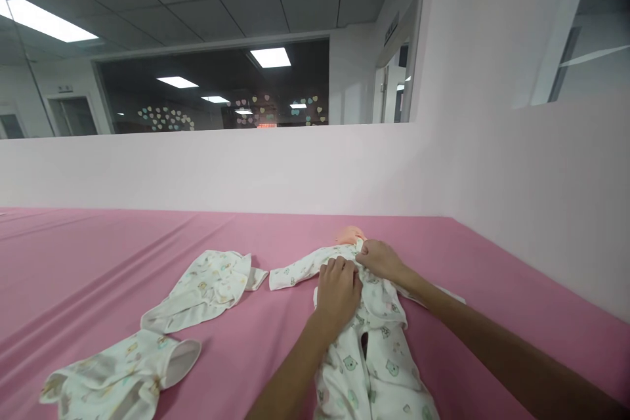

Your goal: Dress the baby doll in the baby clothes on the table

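A baby doll lies on its back, its peach-coloured head (350,234) at the far end. It wears a white printed baby top (388,302) and white printed baby pants (394,367); one sleeve stretches out to the left. My right hand (381,260) is closed in a pinch on the top's neck edge, just below the head. On the chest, my left hand (339,289) has its fingers curled onto the front of the top. Its fingertips are partly hidden, and my hands and forearms cover much of the chest and the right sleeve.
Another white printed baby garment (207,282) lies crumpled to the left, and a further printed piece (118,374) lies nearer, at lower left. A wrinkled pink sheet (280,335) covers the surface. White walls (221,170) with windows rise behind and at right.
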Demonstrator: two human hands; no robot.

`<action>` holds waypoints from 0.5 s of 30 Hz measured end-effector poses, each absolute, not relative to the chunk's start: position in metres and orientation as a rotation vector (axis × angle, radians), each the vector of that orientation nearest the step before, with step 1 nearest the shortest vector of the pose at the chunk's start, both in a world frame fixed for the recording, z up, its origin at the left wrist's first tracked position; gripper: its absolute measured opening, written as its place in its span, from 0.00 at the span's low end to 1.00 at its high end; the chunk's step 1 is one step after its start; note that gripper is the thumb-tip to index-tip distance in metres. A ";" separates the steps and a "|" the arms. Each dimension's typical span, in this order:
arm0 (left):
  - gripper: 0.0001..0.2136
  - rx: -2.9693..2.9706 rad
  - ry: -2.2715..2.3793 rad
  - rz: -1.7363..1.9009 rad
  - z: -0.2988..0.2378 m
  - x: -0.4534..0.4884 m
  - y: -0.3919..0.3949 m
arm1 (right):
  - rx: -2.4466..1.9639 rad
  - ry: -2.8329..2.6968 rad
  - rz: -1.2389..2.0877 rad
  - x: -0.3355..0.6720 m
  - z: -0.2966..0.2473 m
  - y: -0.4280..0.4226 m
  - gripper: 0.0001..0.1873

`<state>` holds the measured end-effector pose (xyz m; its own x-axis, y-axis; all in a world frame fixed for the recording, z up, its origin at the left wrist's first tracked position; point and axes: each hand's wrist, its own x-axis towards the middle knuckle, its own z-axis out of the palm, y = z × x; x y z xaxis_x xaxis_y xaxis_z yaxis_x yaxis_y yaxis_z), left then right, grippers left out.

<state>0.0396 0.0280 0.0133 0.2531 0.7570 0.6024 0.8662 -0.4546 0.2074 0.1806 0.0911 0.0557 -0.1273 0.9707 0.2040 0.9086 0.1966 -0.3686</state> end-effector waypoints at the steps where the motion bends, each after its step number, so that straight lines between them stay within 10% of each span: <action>1: 0.06 -2.351 -1.539 -0.978 0.014 0.040 0.028 | -1.683 -2.060 0.322 0.182 0.055 0.092 0.07; 15: 0.06 -2.362 -1.552 -0.985 0.012 0.039 0.028 | -1.188 -1.508 0.967 0.191 0.043 0.092 0.08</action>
